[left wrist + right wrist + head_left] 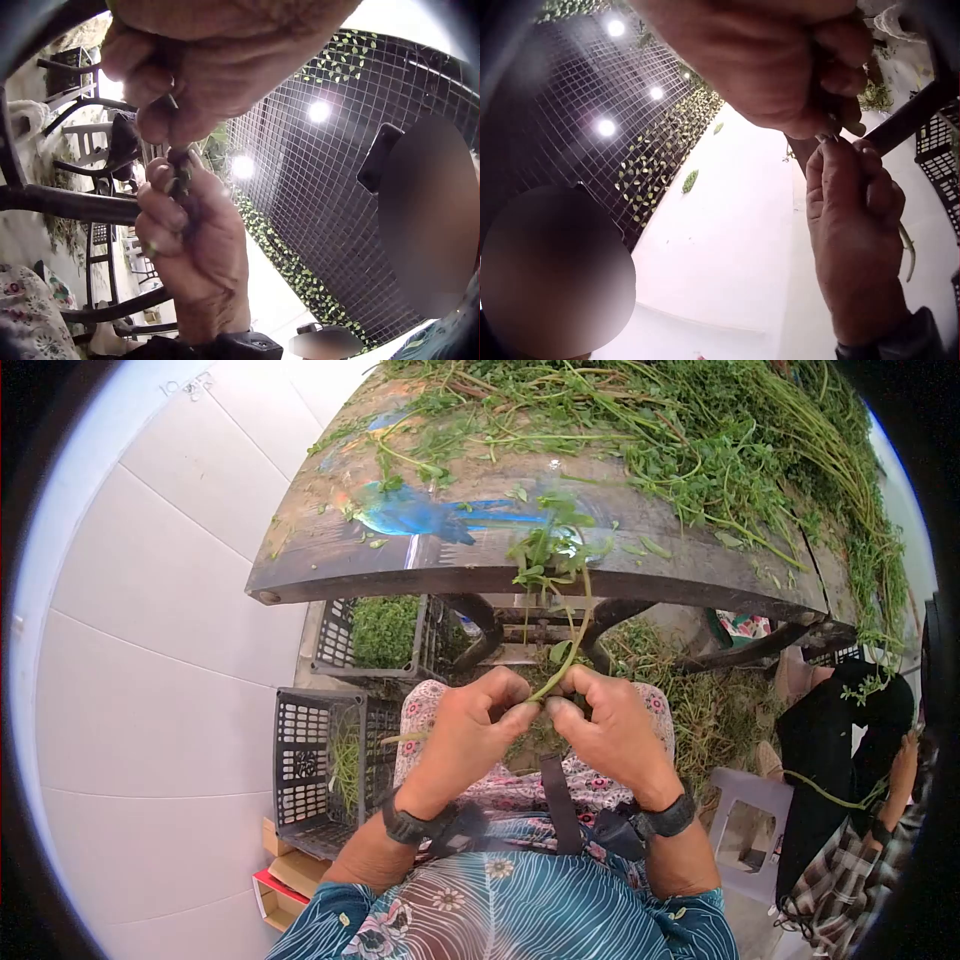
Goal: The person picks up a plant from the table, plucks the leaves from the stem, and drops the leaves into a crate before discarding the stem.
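Note:
Close together over the lap, both hands pinch one green leafy stem [577,635]. Its leafy top [545,550] overlaps the table's front edge in the head view. My left hand [472,728] grips the stem between thumb and curled fingers, and the bare lower end [405,738] sticks out to its left. Right beside it, my right hand [615,732] pinches the same stem, thumb tips almost meeting. In the left wrist view the right hand [195,247] shows below the left. The right wrist view shows the left hand [855,225] with the stem's tail [909,255] hanging past it.
A paint-stained table [600,490] in front bears a heap of leafy stems [720,450]. At left are a black crate [330,650] of leaves and another crate [305,760] of stems. Plant scraps [710,710] litter the floor. Right, another person [850,740] sits near a grey stool [735,800].

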Demonstrator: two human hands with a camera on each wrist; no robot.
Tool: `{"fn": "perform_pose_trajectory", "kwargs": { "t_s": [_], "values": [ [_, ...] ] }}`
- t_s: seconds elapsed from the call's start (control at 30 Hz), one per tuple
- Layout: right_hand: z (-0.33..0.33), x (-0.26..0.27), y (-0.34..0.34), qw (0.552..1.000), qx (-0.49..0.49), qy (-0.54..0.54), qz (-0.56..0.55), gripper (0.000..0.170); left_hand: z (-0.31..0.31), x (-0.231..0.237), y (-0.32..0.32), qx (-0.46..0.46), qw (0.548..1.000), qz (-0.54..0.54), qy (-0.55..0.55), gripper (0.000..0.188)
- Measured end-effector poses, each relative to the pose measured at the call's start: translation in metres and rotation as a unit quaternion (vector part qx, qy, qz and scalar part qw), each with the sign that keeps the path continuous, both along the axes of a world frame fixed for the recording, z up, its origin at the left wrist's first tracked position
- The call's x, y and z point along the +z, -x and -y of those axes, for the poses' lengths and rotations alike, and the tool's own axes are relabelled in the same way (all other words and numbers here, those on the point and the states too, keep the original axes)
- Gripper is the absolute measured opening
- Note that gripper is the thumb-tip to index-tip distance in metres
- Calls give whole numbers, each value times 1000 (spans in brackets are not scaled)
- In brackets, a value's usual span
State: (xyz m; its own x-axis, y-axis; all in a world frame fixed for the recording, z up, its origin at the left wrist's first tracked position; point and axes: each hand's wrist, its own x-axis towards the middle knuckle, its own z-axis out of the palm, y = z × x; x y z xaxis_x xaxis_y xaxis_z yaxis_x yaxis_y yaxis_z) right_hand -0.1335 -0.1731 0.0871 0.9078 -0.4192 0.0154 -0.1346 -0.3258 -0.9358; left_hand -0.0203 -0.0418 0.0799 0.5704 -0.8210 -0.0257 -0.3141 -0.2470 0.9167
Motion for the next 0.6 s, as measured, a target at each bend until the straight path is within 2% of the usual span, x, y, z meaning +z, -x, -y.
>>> {"fn": "perform_pose_trajectory", "kwargs": {
  "t_s": [0.07, 0.1, 0.17, 0.27, 0.37, 0.47, 0.6],
  "values": [
    [-4, -7, -3, 999, -24, -14, 29, 19, 0, -1, 0, -11, 1000, 18, 9, 12],
    [-2, -14, -3, 992, -47, -113, 28, 19, 0, -2, -1, -12, 1000, 10, 13, 12],
    [5, -23, -4, 947, -90, -308, 26, 20, -2, -3, -2, -13, 1000, -7, 19, 12],
    [12, -6, -2, 878, -121, -456, 83, 18, -4, -1, -3, -23, 999, -31, 23, 12],
    [19, -9, 2, 822, -56, -551, 135, 20, -7, 1, -4, -74, 992, -106, -7, 12],
    [19, -9, 2, 822, -23, -554, 128, 17, -7, -2, -3, -143, 989, -39, -17, 15],
    [10, -13, 0, 871, -41, -478, 105, 15, -2, -7, 7, -64, 990, -105, 62, 17]
  ]
}}
